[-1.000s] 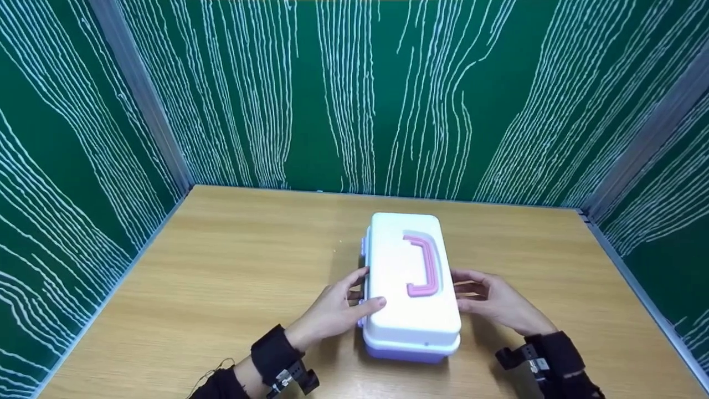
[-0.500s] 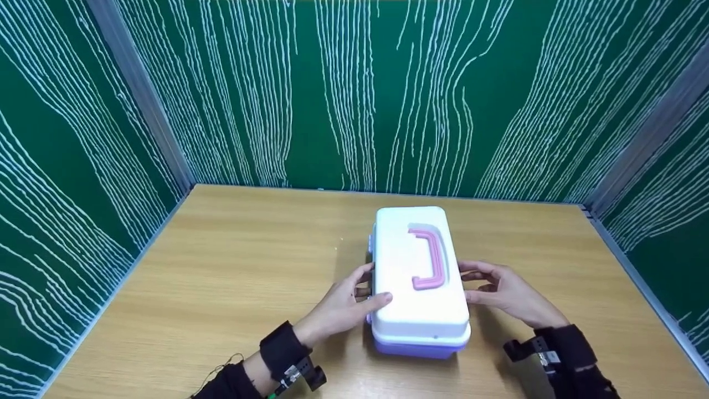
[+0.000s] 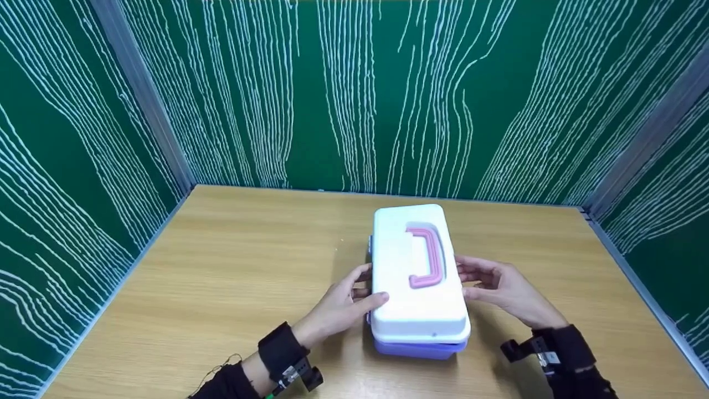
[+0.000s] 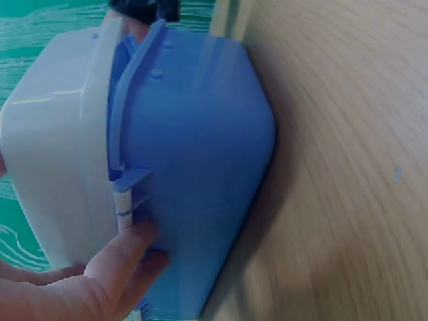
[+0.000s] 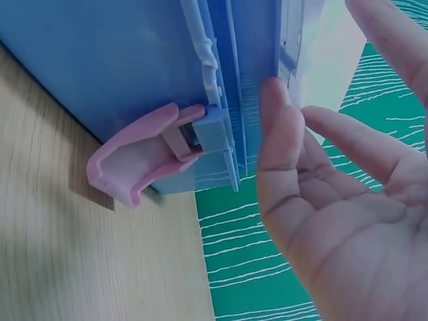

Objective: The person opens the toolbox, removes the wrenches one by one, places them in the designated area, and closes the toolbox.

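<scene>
A plastic storage box [image 3: 415,316] with a white lid [image 3: 399,249], a purple-blue base [image 4: 200,127] and a pink carry handle [image 3: 435,260] stands on the table. Its lid is tilted up slightly on the right, leaving a gap above the base. My left hand [image 3: 340,307] grips the hinge side, thumb on the lid and fingertips by the hinge [image 4: 127,200]. At the opposite side, my right hand [image 3: 504,291] holds the lid's edge with curled fingers, seen at the raised rim in the right wrist view. Below them a pink latch [image 5: 134,154] hangs unfastened. The box's inside is hidden.
The wooden table [image 3: 249,249] extends around the box. Green walls [image 3: 310,111] with white wavy lines enclose its back and sides, with metal posts [image 3: 147,94] at the corners. Black straps with small cameras sit on both wrists.
The box first shifted slightly right and away in the head view. Since then the lid's right side has risen a little and a gap shows at the front. Both hands stay at its sides.
</scene>
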The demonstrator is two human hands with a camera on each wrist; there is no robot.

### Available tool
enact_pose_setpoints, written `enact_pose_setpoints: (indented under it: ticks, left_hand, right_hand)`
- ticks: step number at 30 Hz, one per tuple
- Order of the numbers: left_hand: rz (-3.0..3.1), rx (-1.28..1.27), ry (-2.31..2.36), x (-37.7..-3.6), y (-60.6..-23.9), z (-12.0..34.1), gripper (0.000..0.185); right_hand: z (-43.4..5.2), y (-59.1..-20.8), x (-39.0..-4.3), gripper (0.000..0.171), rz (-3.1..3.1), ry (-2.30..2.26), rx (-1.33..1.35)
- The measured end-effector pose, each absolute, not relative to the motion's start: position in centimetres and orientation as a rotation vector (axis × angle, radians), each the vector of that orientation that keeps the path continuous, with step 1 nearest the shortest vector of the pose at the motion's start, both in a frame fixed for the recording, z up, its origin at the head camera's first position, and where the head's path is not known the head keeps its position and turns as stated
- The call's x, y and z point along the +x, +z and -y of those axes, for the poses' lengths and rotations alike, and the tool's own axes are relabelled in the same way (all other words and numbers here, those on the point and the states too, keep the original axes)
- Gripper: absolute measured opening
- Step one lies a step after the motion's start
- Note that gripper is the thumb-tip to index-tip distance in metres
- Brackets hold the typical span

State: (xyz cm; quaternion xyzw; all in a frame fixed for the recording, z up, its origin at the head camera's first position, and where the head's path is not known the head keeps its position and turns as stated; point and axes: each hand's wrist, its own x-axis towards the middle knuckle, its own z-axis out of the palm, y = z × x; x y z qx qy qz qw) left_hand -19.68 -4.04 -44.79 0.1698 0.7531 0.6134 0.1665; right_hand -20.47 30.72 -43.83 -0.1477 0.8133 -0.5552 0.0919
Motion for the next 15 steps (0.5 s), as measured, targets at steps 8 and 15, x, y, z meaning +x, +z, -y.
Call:
enact_pose_setpoints:
  ticks: [8, 15]
  left_hand:
    - [-2.277, 0.484, 1.682, -19.3, -43.9, 4.4, 0.078]
    - [-2.38, 0.589, 1.692, -18.3, -42.4, 5.1, 0.077]
  right_hand:
    - [-30.3, -42.9, -20.2, 0.066, -2.443, -1.66, -0.444]
    - [-29.8, -41.8, -20.2, 0.058, -2.476, -1.662, -0.448]
